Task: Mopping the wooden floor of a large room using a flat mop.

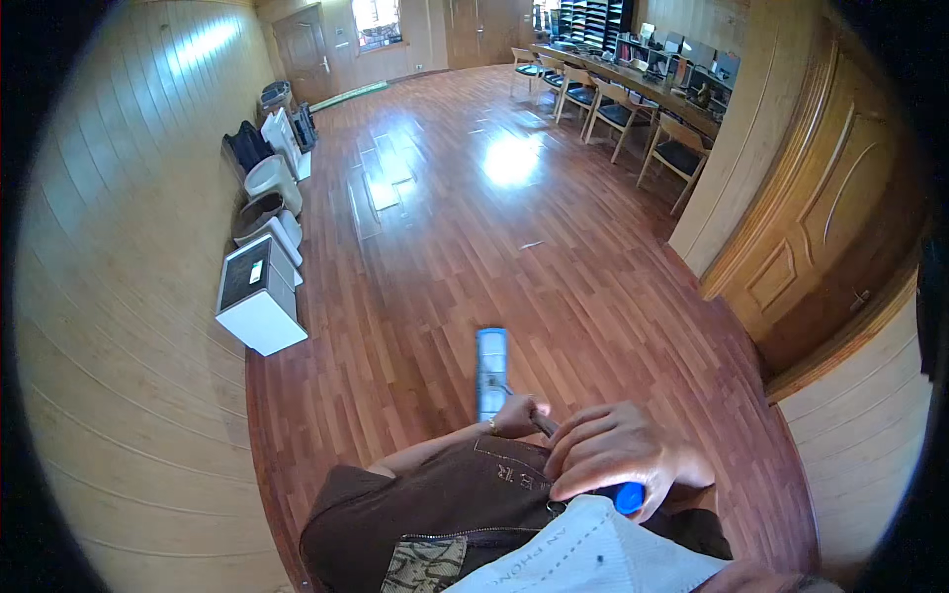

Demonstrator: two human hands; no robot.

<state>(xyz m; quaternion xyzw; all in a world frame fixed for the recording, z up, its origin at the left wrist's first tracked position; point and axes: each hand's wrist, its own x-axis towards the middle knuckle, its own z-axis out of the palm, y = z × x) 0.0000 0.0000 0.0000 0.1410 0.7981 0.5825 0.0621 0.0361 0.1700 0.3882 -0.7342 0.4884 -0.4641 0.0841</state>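
Note:
A flat mop with a long, light blue and white head (pixel 491 361) lies against the wooden floor in front of me. Its handle (pixel 543 423) rises toward my body. Lower down the handle, my left hand (pixel 516 415) is wrapped around it, with a yellowish band at the wrist. Closer to my chest, my right hand (pixel 615 453) closes over the upper end, where a blue end cap (pixel 629 497) sticks out below the fingers. Part of the handle is hidden behind my right hand.
Along the left wall stand a white box-shaped cabinet (pixel 262 306), a rounded white object (pixel 272 178) and dark items. Wooden chairs (pixel 680 153) line a long desk (pixel 633 79) at the far right. A closed wooden door (pixel 820 208) is on the right; a greenish strip (pixel 348 95) lies far off.

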